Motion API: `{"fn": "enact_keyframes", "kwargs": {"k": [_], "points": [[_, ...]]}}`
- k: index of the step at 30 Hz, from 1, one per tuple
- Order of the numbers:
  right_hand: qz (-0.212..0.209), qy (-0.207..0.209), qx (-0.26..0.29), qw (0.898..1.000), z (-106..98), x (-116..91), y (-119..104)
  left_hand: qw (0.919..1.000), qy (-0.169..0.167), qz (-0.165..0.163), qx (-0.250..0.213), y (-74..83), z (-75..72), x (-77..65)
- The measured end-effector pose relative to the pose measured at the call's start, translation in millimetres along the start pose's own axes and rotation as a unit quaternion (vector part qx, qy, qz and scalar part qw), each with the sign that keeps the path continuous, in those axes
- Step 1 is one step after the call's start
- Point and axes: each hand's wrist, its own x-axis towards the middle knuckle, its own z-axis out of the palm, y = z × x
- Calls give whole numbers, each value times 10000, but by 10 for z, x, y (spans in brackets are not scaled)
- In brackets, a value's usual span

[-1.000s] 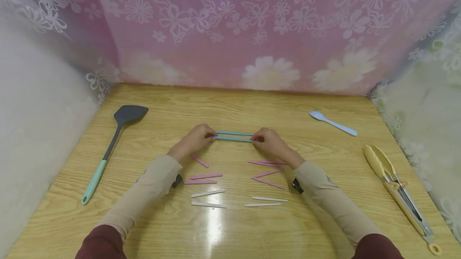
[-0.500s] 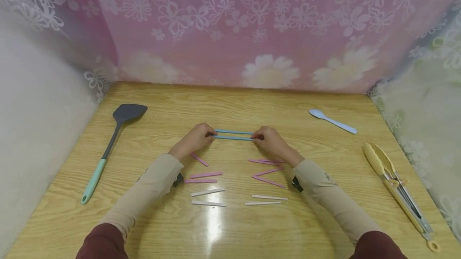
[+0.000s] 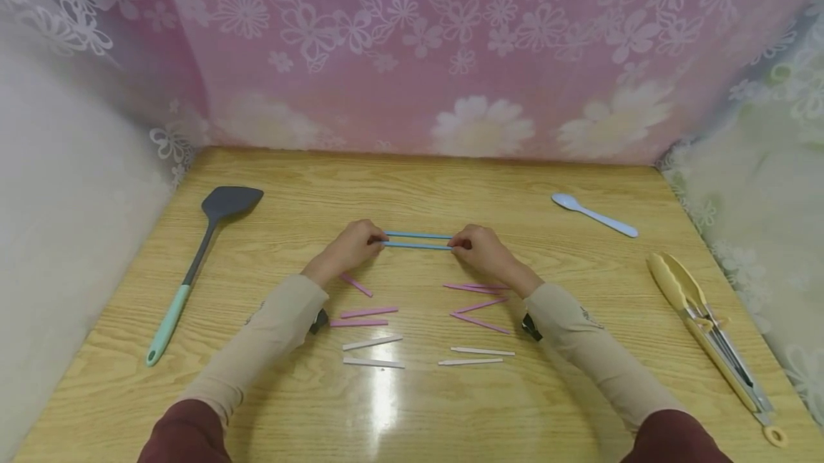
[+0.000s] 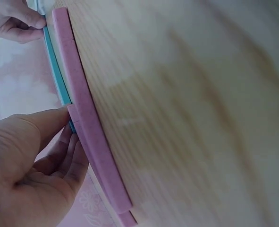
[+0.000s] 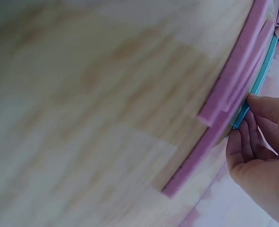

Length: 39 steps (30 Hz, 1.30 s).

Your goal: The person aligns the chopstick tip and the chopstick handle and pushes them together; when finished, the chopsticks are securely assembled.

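"Is there room around the hands?"
"Wood grain stretches between the two blue sticks [image 3: 418, 245], mid-scene, and the far edge of the table [image 3: 412, 191]. A spatula [image 3: 199, 253] lies well apart on the left, tongs [image 3: 716, 357] near the right edge. Pink sticks [image 3: 359, 323] lie on the near side."
"And the fingers?"
"The left hand [image 3: 355, 242] pinches the blue pair's left ends, the right hand [image 3: 483, 252] their right ends."
"Shapes?"
"Blue ones thin, straight, a narrow gap between; pink ones flat-sided. The spatula's blade is broad and dark; the tongs have scalloped yellow heads."
"Anything hidden?"
"Fingers cover the blue ends, the left wrist part of one pink stick. I can't tell whether the blue pair touches the wood."
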Motion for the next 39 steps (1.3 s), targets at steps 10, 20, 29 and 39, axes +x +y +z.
{"fn": "enact_keyframes", "kwargs": {"k": [10, 20, 29, 39], "points": [[13, 118, -21, 9999, 0, 13, 6, 10000, -17, -13, -35, -1, 1, -7], [80, 45, -122, 9999, -8, 16, 2, 10000, -28, -93, -19, -9, 10, 1], [154, 135, 194, 9996, -55, -32, -34, 9993, -38, -118, -349, -56, -10, -22], [401, 346, 554, 9971, -237, -220, 2, 9984, 241, -42, -516, -152, -144, -189]]}}
